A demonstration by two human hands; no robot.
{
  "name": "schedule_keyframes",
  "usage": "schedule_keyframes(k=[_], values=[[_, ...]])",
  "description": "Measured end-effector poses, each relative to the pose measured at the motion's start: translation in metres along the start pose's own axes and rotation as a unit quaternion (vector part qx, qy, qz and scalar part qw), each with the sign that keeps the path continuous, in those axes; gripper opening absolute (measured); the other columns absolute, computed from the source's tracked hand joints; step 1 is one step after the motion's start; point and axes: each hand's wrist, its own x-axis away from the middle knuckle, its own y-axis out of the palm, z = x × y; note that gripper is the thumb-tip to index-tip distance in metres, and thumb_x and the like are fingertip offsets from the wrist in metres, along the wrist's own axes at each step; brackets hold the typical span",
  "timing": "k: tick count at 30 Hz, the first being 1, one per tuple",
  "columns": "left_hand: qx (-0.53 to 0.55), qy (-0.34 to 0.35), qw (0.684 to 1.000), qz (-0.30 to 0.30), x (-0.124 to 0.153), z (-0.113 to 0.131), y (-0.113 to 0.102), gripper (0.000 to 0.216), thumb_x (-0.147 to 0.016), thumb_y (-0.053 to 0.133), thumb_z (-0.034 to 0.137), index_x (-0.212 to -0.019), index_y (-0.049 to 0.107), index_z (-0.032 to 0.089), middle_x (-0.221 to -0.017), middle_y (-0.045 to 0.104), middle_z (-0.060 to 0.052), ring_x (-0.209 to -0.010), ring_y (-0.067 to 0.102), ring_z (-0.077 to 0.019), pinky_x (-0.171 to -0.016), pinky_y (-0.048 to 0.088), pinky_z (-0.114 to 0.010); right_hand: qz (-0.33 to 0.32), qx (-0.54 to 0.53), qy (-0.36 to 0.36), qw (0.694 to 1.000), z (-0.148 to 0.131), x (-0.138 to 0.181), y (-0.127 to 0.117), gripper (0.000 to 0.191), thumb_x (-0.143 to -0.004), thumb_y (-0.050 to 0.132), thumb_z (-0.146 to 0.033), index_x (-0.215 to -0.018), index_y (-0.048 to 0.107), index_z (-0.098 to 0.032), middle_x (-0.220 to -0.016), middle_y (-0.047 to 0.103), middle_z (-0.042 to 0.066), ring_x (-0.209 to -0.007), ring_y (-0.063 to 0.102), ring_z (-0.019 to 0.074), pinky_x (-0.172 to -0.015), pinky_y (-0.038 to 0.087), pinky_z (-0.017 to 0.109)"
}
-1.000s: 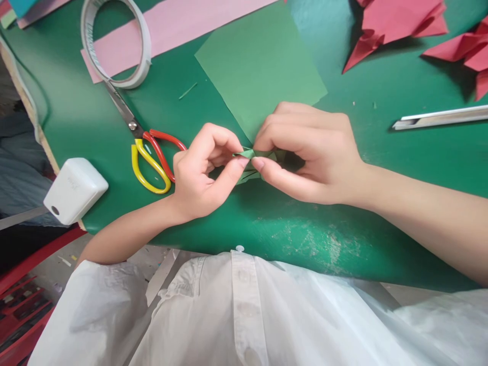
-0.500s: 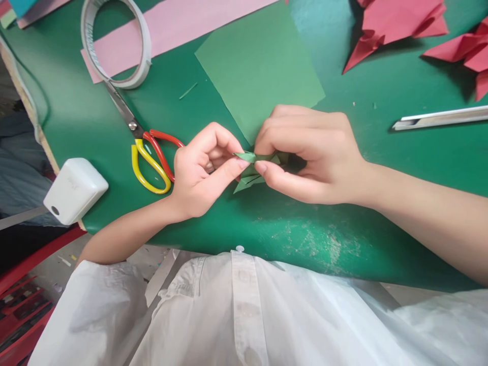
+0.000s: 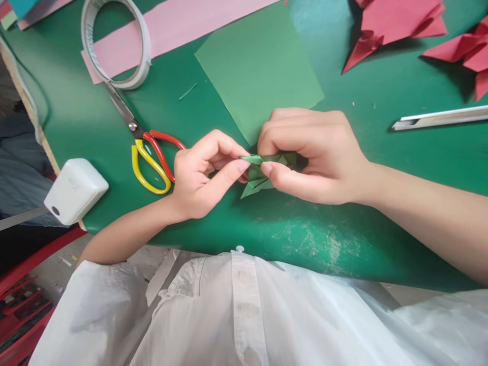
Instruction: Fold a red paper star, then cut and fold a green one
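A small folded green paper piece point(image 3: 258, 179) is held just above the green table point(image 3: 343, 239), near its front edge. My left hand point(image 3: 202, 173) pinches the piece's left tip between thumb and forefinger. My right hand point(image 3: 316, 155) grips its right part, thumb underneath and fingers curled over the top. Much of the piece is hidden under my right fingers. A pointed flap sticks out below toward me.
A flat green paper sheet point(image 3: 259, 66) lies just behind my hands. Scissors with red and yellow handles point(image 3: 152, 152), a tape roll point(image 3: 114, 43) and a pink paper strip point(image 3: 171, 25) lie at left. Red folded paper point(image 3: 396, 23) and a metal ruler point(image 3: 438, 118) sit at right. A white box point(image 3: 74, 189) overhangs the left edge.
Both hands have shifted slightly right and toward me with the folded piece. More of its lower pointed flap shows now than a second ago.
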Motion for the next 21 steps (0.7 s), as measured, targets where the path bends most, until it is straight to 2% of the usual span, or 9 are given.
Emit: schedule_keyframes(k=[6, 13, 21], values=[[0.005, 0.004, 1.000, -0.010, 0.0009, -0.0029, -0.0008, 0.008, -0.096, 0.063, 0.021, -0.087, 0.062, 0.020, -0.074, 0.068, 0.006, -0.062, 0.069, -0.0052, -0.054, 0.058, -0.015, 0.001, 0.014, 0.000, 1.000, -0.0004, -0.0005, 0.0006, 0.022, -0.094, 0.046, -0.022, -0.072, 0.043, -0.021, -0.064, 0.046, -0.002, -0.065, 0.042, 0.0110, -0.065, 0.037, 0.029], [-0.059, 0.031, 0.998, -0.008, 0.0015, -0.0015, -0.0021, 0.009, -0.099, 0.056, 0.016, -0.094, 0.062, 0.022, -0.074, 0.069, 0.007, -0.064, 0.070, -0.0048, -0.055, 0.057, -0.014, 0.022, 0.017, 0.001, 1.000, -0.0008, 0.0010, 0.0030, 0.020, -0.092, 0.048, -0.019, -0.072, 0.046, -0.020, -0.065, 0.048, -0.002, -0.066, 0.046, 0.0117, -0.067, 0.040, 0.030], [-0.061, 0.044, 0.997, -0.013, 0.0038, -0.0045, -0.0034, 0.009, -0.099, 0.055, 0.016, -0.095, 0.060, 0.022, -0.073, 0.068, 0.008, -0.065, 0.070, -0.0051, -0.057, 0.057, -0.016, 0.017, 0.024, 0.001, 1.000, -0.0012, -0.0005, 0.0030, 0.021, -0.090, 0.048, -0.020, -0.070, 0.044, -0.021, -0.063, 0.045, -0.002, -0.063, 0.039, 0.0113, -0.064, 0.036, 0.030]])
